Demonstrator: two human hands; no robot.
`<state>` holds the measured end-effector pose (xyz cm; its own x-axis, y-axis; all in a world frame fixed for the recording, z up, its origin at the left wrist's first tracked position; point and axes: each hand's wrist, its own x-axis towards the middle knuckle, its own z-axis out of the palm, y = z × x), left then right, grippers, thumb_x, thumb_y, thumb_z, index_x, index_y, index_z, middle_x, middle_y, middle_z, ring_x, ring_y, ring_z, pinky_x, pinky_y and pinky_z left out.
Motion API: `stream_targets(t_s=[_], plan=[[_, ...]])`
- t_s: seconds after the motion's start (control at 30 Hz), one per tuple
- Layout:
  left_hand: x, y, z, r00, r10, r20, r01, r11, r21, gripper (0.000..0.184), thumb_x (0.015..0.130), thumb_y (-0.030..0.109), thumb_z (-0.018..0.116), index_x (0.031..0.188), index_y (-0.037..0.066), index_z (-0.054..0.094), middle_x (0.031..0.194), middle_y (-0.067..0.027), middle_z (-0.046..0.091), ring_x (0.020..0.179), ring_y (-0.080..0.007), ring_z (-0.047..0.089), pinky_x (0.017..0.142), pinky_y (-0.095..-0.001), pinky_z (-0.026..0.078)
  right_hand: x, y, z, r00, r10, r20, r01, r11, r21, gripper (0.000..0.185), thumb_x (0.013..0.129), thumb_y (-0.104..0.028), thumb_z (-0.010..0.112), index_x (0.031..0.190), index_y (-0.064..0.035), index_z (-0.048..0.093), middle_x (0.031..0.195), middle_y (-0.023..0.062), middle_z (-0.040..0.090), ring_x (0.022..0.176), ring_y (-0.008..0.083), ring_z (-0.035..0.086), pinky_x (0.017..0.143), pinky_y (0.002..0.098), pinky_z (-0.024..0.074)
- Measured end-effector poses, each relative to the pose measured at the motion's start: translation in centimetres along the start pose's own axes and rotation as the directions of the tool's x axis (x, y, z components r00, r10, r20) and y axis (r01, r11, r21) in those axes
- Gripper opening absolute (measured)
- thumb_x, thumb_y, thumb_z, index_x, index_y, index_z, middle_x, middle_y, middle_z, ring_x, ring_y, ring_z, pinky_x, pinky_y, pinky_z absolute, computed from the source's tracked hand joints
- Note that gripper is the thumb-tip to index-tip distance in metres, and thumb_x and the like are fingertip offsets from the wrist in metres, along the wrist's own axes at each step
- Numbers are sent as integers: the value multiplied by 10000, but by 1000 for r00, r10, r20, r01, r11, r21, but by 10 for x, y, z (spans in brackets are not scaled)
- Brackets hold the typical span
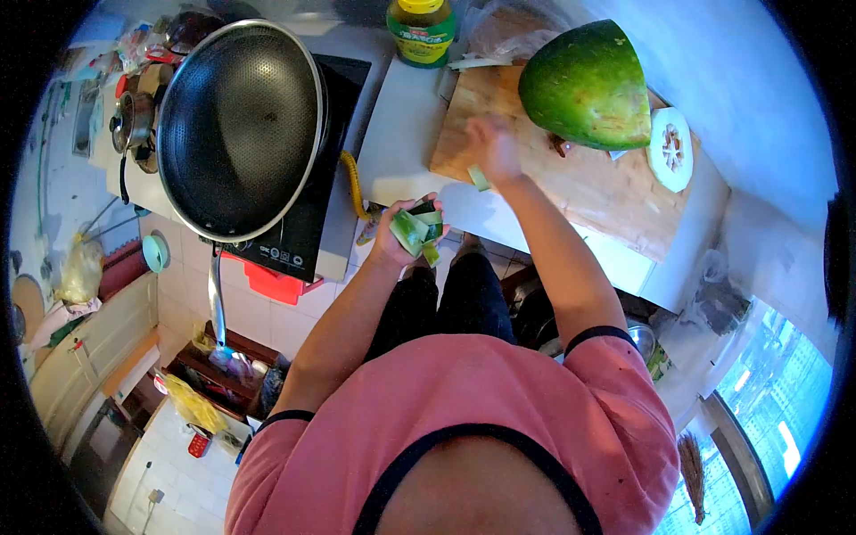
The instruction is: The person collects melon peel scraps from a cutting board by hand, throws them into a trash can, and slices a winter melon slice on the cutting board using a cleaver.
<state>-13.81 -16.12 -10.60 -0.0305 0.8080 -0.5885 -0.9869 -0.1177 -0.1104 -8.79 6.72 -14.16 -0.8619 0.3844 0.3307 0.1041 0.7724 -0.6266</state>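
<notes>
My left hand [389,237] is closed around several pieces of green melon rind [409,231], held in front of the counter's edge. My right hand [493,150] is over the left part of the wooden cutting board [571,192], and its fingers are smeared by motion. Just below it is another strip of rind [479,178] by the board's front edge; whether the hand touches it I cannot tell. A large cut winter melon [580,85] with dark green skin lies at the back of the board. Beside it is a pale round slice [662,159] with a seedy centre.
At left a big black wok [239,134] sits on an induction cooker [299,236], its handle jutting toward me. A jar with a yellow lid [421,34] stands at the back. Something yellow and curved [353,183] lies near the counter's edge. A plastic bag [513,36] is behind the board.
</notes>
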Motion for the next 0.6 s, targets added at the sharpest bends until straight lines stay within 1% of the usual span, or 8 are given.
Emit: stream_targets(t_s=[0.07,0.1,0.17,0.3,0.37,0.43,0.53,0.6], plan=[[0,0,-7,999,-1,-42,1,1000,4,406,810,264,487,1142,30,504,1001,-106,589,943,-258,564,897,-454,427,17,-1,-8,959,253,-128,-262,963,-60,114,774,-79,518,863,-73,589,856,148,589,835,345,580,715,416,489],[2,0,-8,999,3,-41,-2,1000,4,406,810,264,487,1142,30,504,1001,-106,589,943,-258,564,897,-454,427,15,-3,-1,960,250,-127,-259,964,-58,114,774,-79,518,863,-73,589,856,148,589,835,345,580,715,416,489],[3,-2,-11,1000,9,6,-9,1000,16,405,810,267,483,1140,34,506,1007,-103,586,941,-255,565,892,-454,429,3,-14,13,956,170,241,-127,975,-182,112,768,-60,541,868,-62,590,840,154,594,820,348,582,702,424,488],[14,-3,-11,1000,-6,29,5,1000,21,406,806,266,485,1138,34,506,1001,-103,587,942,-257,566,882,-456,436,-21,-18,-1,979,-129,159,126,992,27,133,775,-49,558,905,-49,590,862,164,599,820,354,582,696,429,483],[14,-3,-8,999,-45,-20,45,999,-1,408,804,264,486,1136,28,507,996,-110,592,935,-263,570,870,-456,444,-42,-3,-13,971,229,-67,-227,973,31,132,786,-53,570,916,-38,587,914,171,593,840,361,576,717,423,479],[24,-2,-16,999,-42,22,42,999,12,407,807,263,496,1138,26,507,1014,-116,594,928,-263,579,869,-465,450,-53,-10,-39,850,488,-199,-483,872,78,158,779,-41,576,937,-31,590,919,176,586,844,361,573,731,417,477],[30,-1,-19,998,-65,27,64,997,39,406,812,265,508,1138,24,507,1026,-123,599,919,-266,590,861,-477,460,-72,-28,-46,777,588,-223,-605,796,-9,206,781,-33,572,986,-32,595,919,183,580,852,360,566,731,417,475],[30,-3,-19,997,-78,-3,78,996,40,405,814,269,510,1135,23,508,1021,-124,602,917,-269,592,854,-479,464,-74,-40,-34,846,480,-233,-506,860,-65,235,786,-40,571,1020,-42,594,938,179,583,857,353,568,734,412,476]])
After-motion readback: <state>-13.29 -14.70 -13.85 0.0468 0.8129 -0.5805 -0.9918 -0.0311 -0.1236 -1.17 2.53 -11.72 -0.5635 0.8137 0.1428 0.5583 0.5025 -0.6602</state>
